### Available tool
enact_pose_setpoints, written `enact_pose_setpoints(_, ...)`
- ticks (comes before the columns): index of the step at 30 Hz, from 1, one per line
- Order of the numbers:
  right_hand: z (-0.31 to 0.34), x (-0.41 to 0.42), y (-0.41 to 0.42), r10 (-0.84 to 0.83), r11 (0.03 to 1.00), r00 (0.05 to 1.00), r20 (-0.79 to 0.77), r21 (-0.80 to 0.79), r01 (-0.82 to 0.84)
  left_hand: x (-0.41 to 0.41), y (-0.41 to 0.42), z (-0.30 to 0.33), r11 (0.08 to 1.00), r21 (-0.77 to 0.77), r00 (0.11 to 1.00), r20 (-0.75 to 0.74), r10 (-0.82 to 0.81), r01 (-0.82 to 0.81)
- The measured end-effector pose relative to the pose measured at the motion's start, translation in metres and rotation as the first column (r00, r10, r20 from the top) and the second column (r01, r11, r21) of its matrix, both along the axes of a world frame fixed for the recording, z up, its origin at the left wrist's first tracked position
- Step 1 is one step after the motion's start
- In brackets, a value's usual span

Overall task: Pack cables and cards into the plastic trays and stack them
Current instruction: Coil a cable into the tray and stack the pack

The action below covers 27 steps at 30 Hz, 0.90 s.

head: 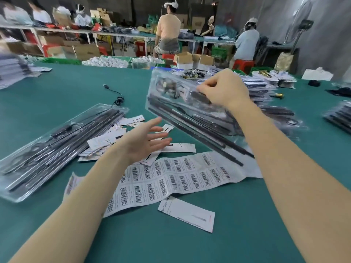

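1. your right hand (223, 90) pinches the upper part of a clear plastic tray (182, 111), fingers curled onto its face, and holds it tilted above the green counter (247, 215), its lower end reaching down toward the paper.
2. the held tray is long, narrow and see-through, packed with black rods running its length and a coiled cable with a small part at the top; motion blur hides finer detail.
3. your left hand (146, 143) hovers open, palm turned inward, fingers straight and spread, holding nothing, just above a scatter of white cards (121, 137).
4. a second filled tray (57, 149) lies flat on the counter to your left, clear with the same black rods inside.
5. a barcode label sheet (171, 179) lies creased between your forearms; one loose card (187, 214) rests nearer you.
6. a stack of packed trays (275, 111) sits behind the right hand, and a black cable (117, 98) lies apart on the counter beyond the left tray.
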State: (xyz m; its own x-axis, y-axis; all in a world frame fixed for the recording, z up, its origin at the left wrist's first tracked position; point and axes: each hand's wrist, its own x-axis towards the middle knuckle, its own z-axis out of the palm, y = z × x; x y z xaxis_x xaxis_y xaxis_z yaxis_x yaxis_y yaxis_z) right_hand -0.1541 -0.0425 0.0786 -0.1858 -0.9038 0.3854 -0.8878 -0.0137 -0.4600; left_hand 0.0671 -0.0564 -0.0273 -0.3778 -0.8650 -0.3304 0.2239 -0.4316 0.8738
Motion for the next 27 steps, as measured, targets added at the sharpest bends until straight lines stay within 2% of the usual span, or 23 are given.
enact_pose_setpoints(3,-0.006,-0.012,-0.001,-0.056,0.998,0.931,0.361,0.025,0.051,-0.001,0.003,0.0,0.986,-0.055,0.981,0.123,-0.148,0.156)
enact_pose_setpoints(7,-0.018,-0.038,0.005,-0.134,0.991,0.647,0.751,0.116,0.071,0.0,0.006,0.003,0.914,-0.079,0.913,0.14,-0.384,0.397)
enact_pose_setpoints(10,-0.028,-0.05,0.011,-0.192,0.98,0.431,0.882,0.2,0.027,-0.008,0.011,0.001,0.861,-0.09,0.86,0.159,-0.484,0.501)
enact_pose_setpoints(12,-0.039,-0.048,0.018,-0.149,0.988,0.241,0.959,0.152,0.002,-0.012,0.014,-0.001,0.834,-0.106,0.837,0.16,-0.524,0.542)
enact_pose_setpoints(14,-0.056,-0.044,0.025,-0.073,0.997,0.098,0.992,0.071,0.03,-0.012,0.014,-0.001,0.825,-0.121,0.833,0.121,-0.54,0.553)
enact_pose_setpoints(16,-0.072,-0.038,0.032,0.006,0.997,-0.005,1.0,-0.005,0.075,-0.007,0.01,0.002,0.862,-0.138,0.873,0.074,-0.482,0.488)
enact_pose_setpoints(18,-0.085,-0.032,0.041,0.067,0.989,-0.055,0.996,-0.059,0.139,0.001,0.005,0.006,0.908,-0.144,0.919,0.027,-0.393,0.393)
enact_pose_setpoints(23,-0.099,-0.024,0.063,0.123,0.978,-0.142,0.982,-0.096,0.186,0.013,0.001,0.009,0.991,-0.096,0.991,-0.091,-0.102,0.093)
enact_pose_setpoints(27,-0.107,-0.015,0.08,0.094,0.983,-0.144,0.985,-0.069,0.172,0.002,-0.002,0.008,0.974,-0.139,0.983,-0.066,0.174,-0.181)
